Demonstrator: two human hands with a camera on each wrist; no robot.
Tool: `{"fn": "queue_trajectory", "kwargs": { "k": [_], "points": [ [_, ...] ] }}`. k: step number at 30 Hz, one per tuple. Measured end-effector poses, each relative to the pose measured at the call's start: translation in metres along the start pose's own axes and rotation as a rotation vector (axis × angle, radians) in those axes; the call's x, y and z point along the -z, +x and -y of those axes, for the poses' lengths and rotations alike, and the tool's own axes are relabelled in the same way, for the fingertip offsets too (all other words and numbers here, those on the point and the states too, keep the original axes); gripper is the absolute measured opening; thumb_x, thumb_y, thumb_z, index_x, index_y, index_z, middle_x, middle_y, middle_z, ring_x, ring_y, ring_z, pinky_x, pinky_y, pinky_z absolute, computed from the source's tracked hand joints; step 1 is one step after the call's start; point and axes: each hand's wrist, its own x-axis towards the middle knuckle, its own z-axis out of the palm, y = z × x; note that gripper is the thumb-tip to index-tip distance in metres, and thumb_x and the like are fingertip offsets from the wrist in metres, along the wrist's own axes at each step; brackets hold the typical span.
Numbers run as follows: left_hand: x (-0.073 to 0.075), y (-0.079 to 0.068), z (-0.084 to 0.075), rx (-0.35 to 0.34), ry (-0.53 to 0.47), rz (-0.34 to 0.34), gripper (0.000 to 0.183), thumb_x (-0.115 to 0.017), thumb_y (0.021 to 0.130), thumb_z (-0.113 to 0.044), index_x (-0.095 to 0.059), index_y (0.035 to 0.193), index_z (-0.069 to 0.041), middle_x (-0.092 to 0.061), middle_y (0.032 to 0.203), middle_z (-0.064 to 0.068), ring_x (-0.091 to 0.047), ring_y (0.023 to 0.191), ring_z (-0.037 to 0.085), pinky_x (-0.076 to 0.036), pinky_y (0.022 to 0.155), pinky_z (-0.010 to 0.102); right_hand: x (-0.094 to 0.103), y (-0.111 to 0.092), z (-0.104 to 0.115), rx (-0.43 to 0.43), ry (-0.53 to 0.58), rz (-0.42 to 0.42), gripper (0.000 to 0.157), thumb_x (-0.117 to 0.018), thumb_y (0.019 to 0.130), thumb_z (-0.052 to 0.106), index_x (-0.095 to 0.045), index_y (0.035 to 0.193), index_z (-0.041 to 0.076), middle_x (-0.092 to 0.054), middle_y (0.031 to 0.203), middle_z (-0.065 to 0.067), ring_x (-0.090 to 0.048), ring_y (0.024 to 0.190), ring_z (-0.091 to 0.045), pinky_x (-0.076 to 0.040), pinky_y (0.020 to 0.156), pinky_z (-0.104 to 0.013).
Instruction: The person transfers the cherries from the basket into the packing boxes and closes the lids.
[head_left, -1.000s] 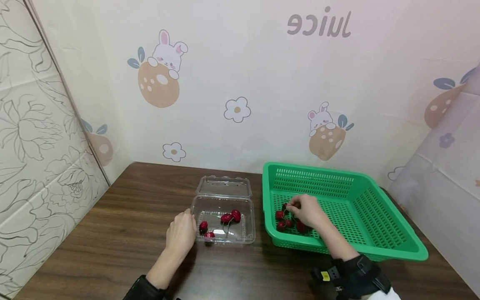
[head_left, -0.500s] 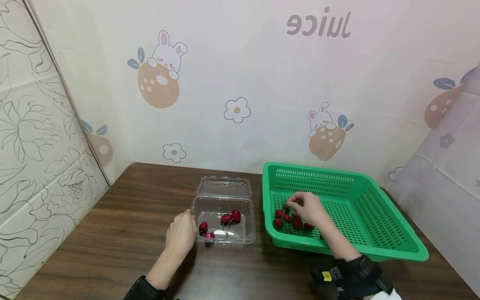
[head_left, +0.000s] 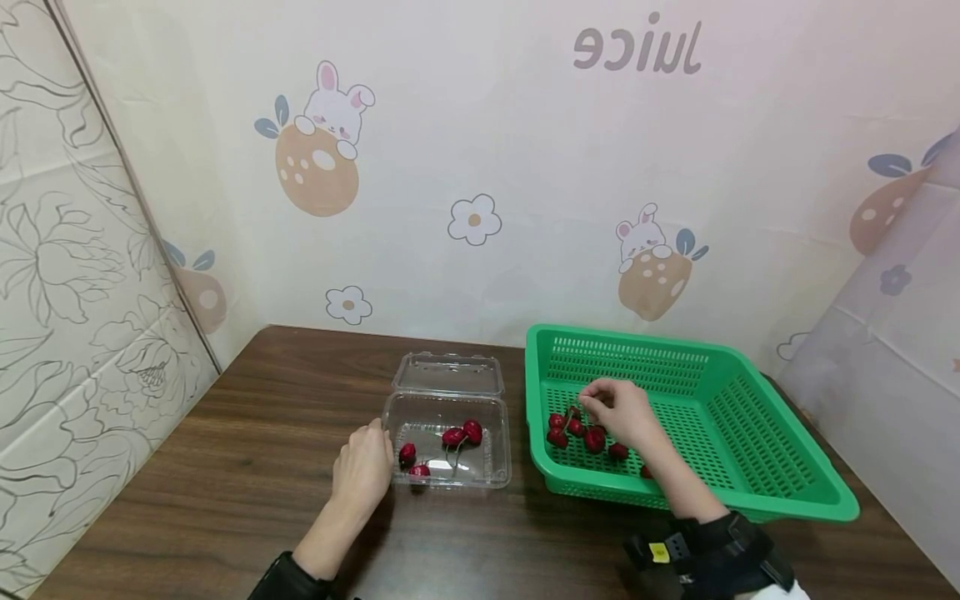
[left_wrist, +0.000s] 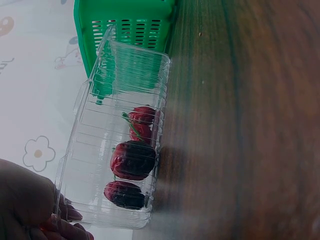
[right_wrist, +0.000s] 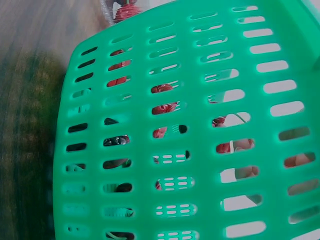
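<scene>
A clear plastic clamshell box (head_left: 491, 467) lies with its lid (head_left: 448, 373) raised at the back, several red cherries (head_left: 472, 432) inside. My left hand (head_left: 363, 467) grips its left side; in the left wrist view the fingers (left_wrist: 65, 227) curl at the box's edge. To the right, the green basket (head_left: 750, 392) holds more cherries (head_left: 594, 439), grouped in its left part. Just above them my right hand (head_left: 621, 412) pinches thumb and forefinger together at a thin cherry stem, hard to make out. In the right wrist view the slotted basket wall (right_wrist: 200, 145) mostly hides that hand.
Both containers stand on a dark wood table (head_left: 247, 433), with a narrow gap between them. A printed backdrop (head_left: 480, 275) rises behind the table edge. The basket's raised rim (head_left: 675, 498) runs below my right forearm.
My right hand has moved slightly up and right inside the basket. The basket cherries have shifted, and more of them show below the hand. My left hand and the clamshell box stay put.
</scene>
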Motion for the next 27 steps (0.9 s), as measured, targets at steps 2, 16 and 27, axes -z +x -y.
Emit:
{"fn": "queue_trajectory", "kwargs": {
  "k": [2,16,27],
  "points": [
    [0.000,0.000,0.000,-0.002,-0.001,-0.002,0.013,-0.053,0.085,-0.006,-0.054,0.076,0.002,-0.057,0.069,0.014,-0.059,0.058,0.035,-0.042,0.042,0.040,0.001,0.000,0.000,0.004,0.009,-0.010,0.011,-0.053,0.088,0.009,-0.061,0.091,0.001,-0.057,0.068,-0.011,-0.052,0.059,-0.018,-0.041,0.053,-0.031],
    [0.000,0.000,0.001,-0.005,0.005,-0.003,0.012,-0.052,0.086,-0.006,-0.055,0.079,0.003,-0.058,0.070,0.015,-0.059,0.058,0.035,-0.042,0.042,0.040,0.011,-0.008,0.008,0.018,0.078,-0.049,0.012,-0.053,0.088,0.010,-0.061,0.090,0.001,-0.058,0.065,-0.010,-0.053,0.057,-0.020,-0.042,0.052,-0.030],
    [-0.001,0.000,0.001,-0.002,0.006,0.003,0.012,-0.052,0.086,-0.006,-0.055,0.079,0.003,-0.058,0.071,0.015,-0.059,0.059,0.035,-0.042,0.042,0.041,0.018,-0.017,0.021,0.024,0.109,-0.076,0.013,-0.054,0.089,0.013,-0.060,0.092,0.002,-0.059,0.070,-0.012,-0.054,0.060,-0.020,-0.043,0.054,-0.031]
  ]
}}
